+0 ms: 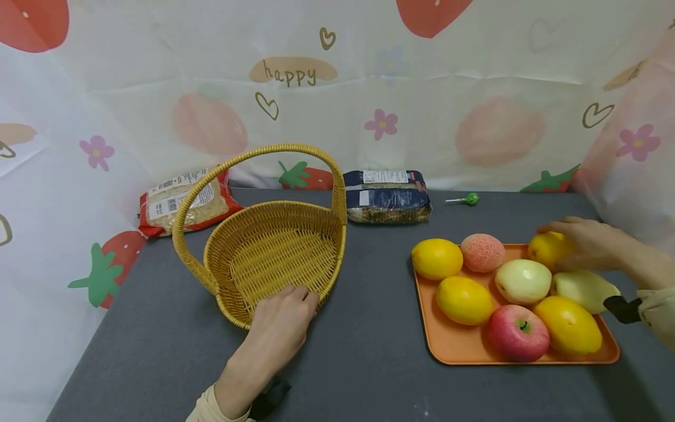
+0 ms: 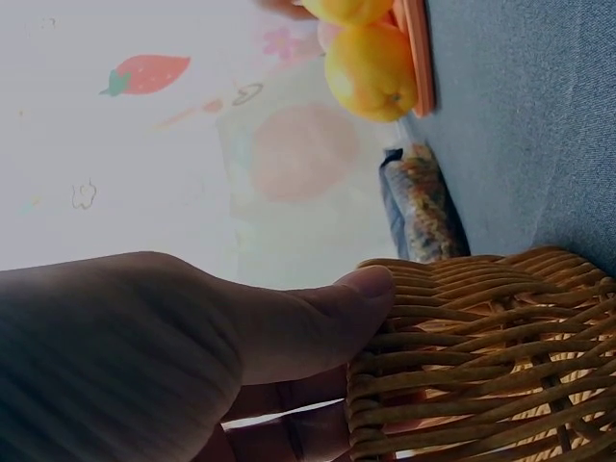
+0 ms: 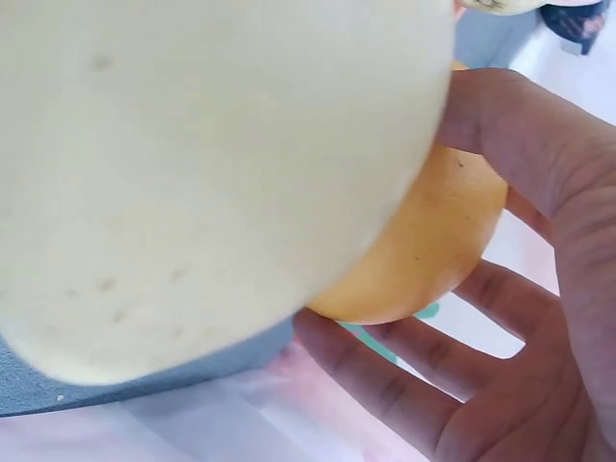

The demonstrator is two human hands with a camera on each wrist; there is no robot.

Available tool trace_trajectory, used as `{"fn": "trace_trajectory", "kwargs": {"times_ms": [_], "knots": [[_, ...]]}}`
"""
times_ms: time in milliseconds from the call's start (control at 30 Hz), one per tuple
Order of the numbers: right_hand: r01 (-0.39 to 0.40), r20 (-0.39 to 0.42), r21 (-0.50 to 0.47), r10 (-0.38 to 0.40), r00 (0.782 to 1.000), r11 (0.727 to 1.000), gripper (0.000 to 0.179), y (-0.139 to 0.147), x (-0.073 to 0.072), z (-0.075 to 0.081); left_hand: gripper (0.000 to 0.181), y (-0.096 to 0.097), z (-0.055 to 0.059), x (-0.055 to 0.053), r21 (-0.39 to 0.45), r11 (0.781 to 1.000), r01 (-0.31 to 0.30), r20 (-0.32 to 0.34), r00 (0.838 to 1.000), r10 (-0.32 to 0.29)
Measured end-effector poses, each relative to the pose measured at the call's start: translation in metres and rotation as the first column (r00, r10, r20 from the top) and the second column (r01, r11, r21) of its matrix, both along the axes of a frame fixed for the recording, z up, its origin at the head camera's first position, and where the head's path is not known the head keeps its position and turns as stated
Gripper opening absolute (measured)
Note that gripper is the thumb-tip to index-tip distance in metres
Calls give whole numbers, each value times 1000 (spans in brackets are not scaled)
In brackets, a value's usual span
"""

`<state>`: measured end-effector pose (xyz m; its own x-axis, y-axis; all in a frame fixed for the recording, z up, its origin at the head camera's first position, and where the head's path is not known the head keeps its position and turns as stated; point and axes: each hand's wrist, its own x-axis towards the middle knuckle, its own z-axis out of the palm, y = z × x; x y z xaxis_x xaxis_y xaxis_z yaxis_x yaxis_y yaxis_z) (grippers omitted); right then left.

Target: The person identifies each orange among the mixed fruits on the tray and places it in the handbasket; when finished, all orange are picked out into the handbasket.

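Note:
My left hand point(image 1: 285, 316) grips the near rim of a yellow wicker basket point(image 1: 282, 258) with a tall arched handle. In the left wrist view the thumb lies on the outside of the woven wall point(image 2: 481, 356), with fingers on the other side. At the tray's far right corner, my right hand point(image 1: 593, 243) curls round a yellow fruit point(image 1: 547, 249). The right wrist view shows the thumb and fingers about this yellow-orange fruit point(image 3: 423, 250), partly hidden behind a large pale green, pear-like fruit point(image 3: 192, 173). Nothing lies inside the basket.
An orange tray point(image 1: 459, 350) carries more yellow fruits point(image 1: 464, 300), a red apple point(image 1: 519, 333), a pinkish netted fruit point(image 1: 482, 253) and a pale round fruit point(image 1: 523, 281). Behind stand a red-edged bag point(image 1: 184, 202), a dark blue packet point(image 1: 387, 196) and a green lollipop point(image 1: 471, 199).

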<state>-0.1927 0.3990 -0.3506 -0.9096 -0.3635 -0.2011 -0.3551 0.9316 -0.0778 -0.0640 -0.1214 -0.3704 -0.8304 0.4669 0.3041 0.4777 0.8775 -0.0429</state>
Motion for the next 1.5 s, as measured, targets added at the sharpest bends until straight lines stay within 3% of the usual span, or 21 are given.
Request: {"fn": "trace_trajectory", "kwargs": {"times_ms": [133,267,433,633,867,1167,1367,1500], "knots": [[72,-46,17,-71,996,997,70,-2,1,10,13,1,1,0,-7,1000,4,4,1000,-4],[46,-157,-82,-58,986,996,67,-11,3,20,13,1,2,0,-15,1000,4,3,1000,-4],[-37,-287,-188,-19,958,981,68,-39,8,32,14,1,2,0,-20,1000,1,9,1000,-1],[-163,-387,-230,64,920,960,69,-97,11,48,13,1,1,0,-19,1000,3,18,1000,-3],[-380,-457,-237,243,856,894,68,-172,10,62,15,1,2,0,-6,1000,2,6,1000,-2],[-529,-443,-178,412,796,830,68,-252,15,62,19,2,2,1,0,1000,-1,4,1000,1],[-619,-492,-148,486,722,771,66,-300,21,50,23,2,2,0,-16,1000,4,-5,1000,-5],[-649,-486,-142,519,703,747,65,-326,24,40,20,3,2,0,-30,999,11,-10,1000,-11]]}}
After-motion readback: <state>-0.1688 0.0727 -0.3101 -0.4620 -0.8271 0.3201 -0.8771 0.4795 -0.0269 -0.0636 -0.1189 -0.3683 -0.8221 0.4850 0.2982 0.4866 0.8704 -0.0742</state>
